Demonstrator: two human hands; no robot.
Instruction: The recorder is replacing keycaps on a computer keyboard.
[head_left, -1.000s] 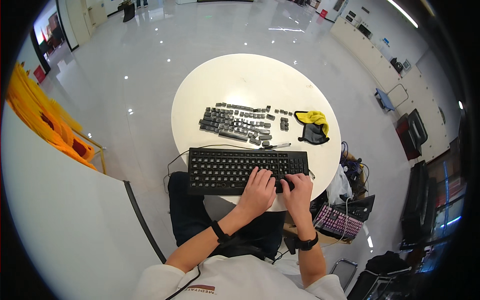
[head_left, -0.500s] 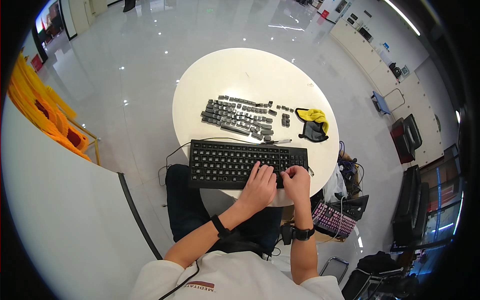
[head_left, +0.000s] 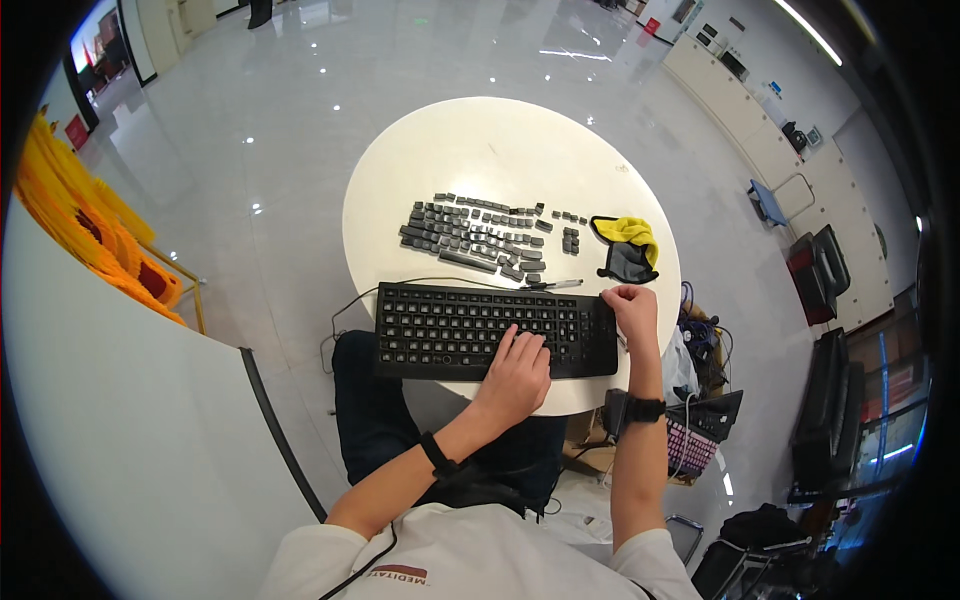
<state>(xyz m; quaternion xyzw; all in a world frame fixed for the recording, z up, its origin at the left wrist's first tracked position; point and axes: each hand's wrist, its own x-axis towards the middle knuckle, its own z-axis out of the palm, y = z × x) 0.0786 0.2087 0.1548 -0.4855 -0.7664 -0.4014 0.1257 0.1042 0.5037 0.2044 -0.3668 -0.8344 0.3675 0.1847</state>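
A black keyboard (head_left: 440,372) lies across the near part of the round table, with bare switch sockets showing over much of it. My left hand (head_left: 515,377) rests on its lower middle, fingers stretched out over the keys. At the keyboard's upper right corner is my right hand (head_left: 633,306), thumb and fingertips pinched together. Whatever is in that pinch, if anything, is too small to make out. Beyond the keyboard, loose dark keycaps (head_left: 468,262) are laid out in rows. A pen (head_left: 555,284) lies between the keycaps and the keyboard.
A yellow and grey cloth (head_left: 630,262) lies on the white table (head_left: 480,140) at the right. The keyboard's cable (head_left: 345,305) hangs over the left edge. Right of the table are tangled cables and a pink-keyed keyboard (head_left: 690,450). A white panel (head_left: 130,430) stands at left.
My right hand has moved right and away from me, from the keyboard's lower right part to its upper right corner. My left hand has stayed nearly in place.
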